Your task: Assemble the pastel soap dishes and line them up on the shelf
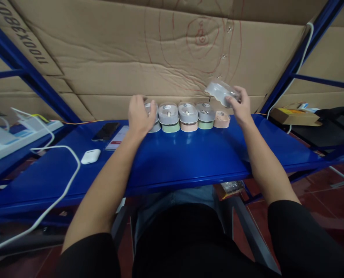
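Note:
Several small rounded boxes stand in a row at the back of the blue shelf: a green-based box (170, 117), a pink-based box (188, 117) and another green-based box (205, 116), all with greyish see-through tops. A pink base (222, 119) without a top ends the row on the right. My right hand (241, 106) is closed on a clear plastic lid (221, 92), holding it tilted above that pink base. At the row's left end, my left hand (141, 117) is closed round the leftmost box (155, 125), partly hiding it.
On the left of the blue shelf (183, 162) lie a dark phone (105, 131), a lit phone screen (117, 138) and a white earbud case (90, 156). A white cable (73, 175) runs from the power strip (24, 141). Cardboard (116, 58) closes the back.

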The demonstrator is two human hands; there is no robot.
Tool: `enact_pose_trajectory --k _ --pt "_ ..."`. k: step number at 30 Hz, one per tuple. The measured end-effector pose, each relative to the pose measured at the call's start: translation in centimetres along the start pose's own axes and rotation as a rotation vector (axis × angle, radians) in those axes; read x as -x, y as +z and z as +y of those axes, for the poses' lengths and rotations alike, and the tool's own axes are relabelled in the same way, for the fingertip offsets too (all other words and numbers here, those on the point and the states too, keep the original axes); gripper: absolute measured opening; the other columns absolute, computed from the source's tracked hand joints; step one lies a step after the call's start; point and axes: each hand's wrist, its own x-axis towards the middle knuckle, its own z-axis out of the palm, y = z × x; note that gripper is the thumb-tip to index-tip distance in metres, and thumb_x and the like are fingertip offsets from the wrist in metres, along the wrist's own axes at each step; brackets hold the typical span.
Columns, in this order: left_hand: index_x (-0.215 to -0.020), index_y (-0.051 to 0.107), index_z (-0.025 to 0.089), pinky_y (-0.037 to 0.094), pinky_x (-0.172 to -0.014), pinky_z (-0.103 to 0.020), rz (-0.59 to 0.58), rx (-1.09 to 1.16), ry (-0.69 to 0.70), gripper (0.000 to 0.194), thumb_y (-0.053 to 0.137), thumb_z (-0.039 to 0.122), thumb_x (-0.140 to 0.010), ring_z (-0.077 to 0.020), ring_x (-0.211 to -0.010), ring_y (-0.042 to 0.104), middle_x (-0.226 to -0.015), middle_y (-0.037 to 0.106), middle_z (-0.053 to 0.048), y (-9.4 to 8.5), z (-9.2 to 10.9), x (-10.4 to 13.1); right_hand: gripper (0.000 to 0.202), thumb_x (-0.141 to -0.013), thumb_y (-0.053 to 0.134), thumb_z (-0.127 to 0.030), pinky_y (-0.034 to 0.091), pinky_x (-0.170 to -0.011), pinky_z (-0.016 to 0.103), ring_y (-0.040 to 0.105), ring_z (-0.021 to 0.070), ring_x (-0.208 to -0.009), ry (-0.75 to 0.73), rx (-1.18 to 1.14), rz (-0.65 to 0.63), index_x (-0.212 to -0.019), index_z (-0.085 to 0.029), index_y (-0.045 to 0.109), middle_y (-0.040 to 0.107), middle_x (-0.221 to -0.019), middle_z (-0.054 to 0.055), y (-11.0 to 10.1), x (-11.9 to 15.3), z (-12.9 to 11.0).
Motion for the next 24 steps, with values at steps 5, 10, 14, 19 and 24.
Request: enact_pose_trajectory --k 5,10,14,19,24 --pt "-0.131 0.065 0.022 0.055 -0.117 -0.052 -0.158 0.143 0.184 0.051 0.048 0.064 -0.107 -0.0352 -0.128 0.07 -0.137 0.073 -0.017 0.2 2.9 1.9 0.079 -0.083 0.076 -0.074 0.056 -0.118 0.061 0.067 0.041 -0.14 -0.081 -0.387 -0.451 -0.148 -0.03 0.07 0.074 -0.151 0.009 0.2 2.7 -6.1" --pt "-0.139 0.066 0.02 0.058 -0.112 -0.052 -0.424 0.283 0.331 0.06 0.056 0.064 -0.099 -0.0343 -0.122 0.073 -0.139 0.076 -0.017 0.3 4.8 3.3 0.067 -0.08 0.089 -0.056 0.052 -0.125 0.056 0.068 0.0371 -0.14 -0.188 -0.492 -0.944 -0.141 -0.03 0.076 0.077 -0.148 0.006 1.9 5.1 -8.7" --pt "-0.145 0.068 0.023 0.057 -0.113 -0.054 -0.681 0.29 0.35 0.073 0.075 0.068 -0.088 -0.0386 -0.129 0.074 -0.142 0.077 -0.016 0.6 5.7 4.1 0.077 -0.078 0.092 -0.048 0.047 -0.132 0.054 0.062 0.0359 -0.151 -0.23 -0.531 -1.089 -0.149 -0.029 0.071 0.071 -0.158 0.008 3.2 6.1 -9.1" --pt "-0.167 0.052 0.023 0.06 -0.109 -0.055 -0.858 0.239 0.32 0.108 0.088 0.072 -0.077 -0.0438 -0.135 0.074 -0.15 0.075 -0.019 1.4 5.5 4.6 0.111 -0.071 0.099 -0.048 0.039 -0.139 0.058 0.053 0.0369 -0.162 -0.233 -0.502 -1.188 -0.17 -0.028 0.053 0.058 -0.174 0.013 3.6 6.4 -8.5" --pt "-0.164 0.056 0.024 0.062 -0.105 -0.052 -0.856 0.266 0.341 0.1 0.086 0.069 -0.08 -0.0408 -0.128 0.077 -0.142 0.078 -0.016 1.4 5.9 4.7 0.13 -0.065 0.104 -0.055 0.038 -0.139 0.057 0.047 0.0401 -0.166 -0.221 -0.379 -1.209 -0.176 -0.025 0.044 0.048 -0.182 0.014 3.6 6.4 -7.8"
